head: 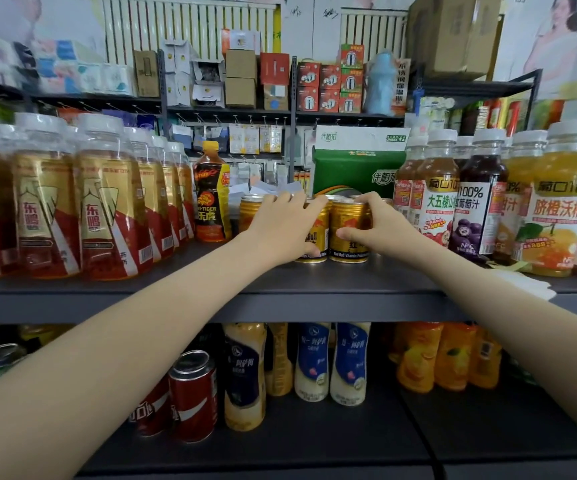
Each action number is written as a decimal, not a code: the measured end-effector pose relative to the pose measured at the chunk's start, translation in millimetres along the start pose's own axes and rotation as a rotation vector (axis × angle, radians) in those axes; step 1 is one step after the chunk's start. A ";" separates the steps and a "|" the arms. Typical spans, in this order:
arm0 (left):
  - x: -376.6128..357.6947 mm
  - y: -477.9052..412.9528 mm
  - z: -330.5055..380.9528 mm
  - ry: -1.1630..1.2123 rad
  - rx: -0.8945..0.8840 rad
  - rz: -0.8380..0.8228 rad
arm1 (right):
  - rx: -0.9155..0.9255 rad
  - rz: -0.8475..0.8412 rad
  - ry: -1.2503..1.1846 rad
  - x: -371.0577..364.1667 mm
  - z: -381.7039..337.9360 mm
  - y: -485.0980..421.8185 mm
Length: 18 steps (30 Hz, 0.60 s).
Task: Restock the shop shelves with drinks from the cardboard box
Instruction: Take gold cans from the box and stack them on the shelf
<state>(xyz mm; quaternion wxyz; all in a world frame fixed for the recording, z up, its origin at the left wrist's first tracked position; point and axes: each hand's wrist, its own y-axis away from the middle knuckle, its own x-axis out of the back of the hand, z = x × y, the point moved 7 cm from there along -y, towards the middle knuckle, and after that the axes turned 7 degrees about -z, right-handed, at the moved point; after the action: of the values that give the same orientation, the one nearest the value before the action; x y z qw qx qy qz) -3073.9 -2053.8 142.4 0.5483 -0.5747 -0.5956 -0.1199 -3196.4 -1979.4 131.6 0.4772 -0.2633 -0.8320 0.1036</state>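
Two gold Red Bull cans stand side by side on the dark upper shelf [315,282], near its front edge. My left hand [280,225] is wrapped around the left can [316,242]. My right hand [373,225] grips the right can [347,226], thumb on its front. Behind them stand more gold cans [250,211]. The cardboard box is not in view.
Rows of gold-and-red bottles [107,209] fill the shelf's left, with a Hi-Tiger bottle [212,195] beside them. Juice bottles [477,199] stand at the right, a green carton [356,168] behind. The lower shelf holds red cola cans [193,396], milk-drink bottles [347,362] and orange bottles [418,355].
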 end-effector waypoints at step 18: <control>33.3 76.2 5.9 0.265 0.129 0.131 | 0.198 0.350 0.257 -16.2 -81.3 70.1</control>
<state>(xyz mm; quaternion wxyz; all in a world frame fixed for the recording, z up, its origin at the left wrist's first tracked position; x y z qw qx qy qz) -3006.0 -2007.1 129.4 0.6644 -0.5550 -0.4858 -0.1204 -3097.0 -1935.6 132.5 0.5775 -0.3664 -0.6919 0.2311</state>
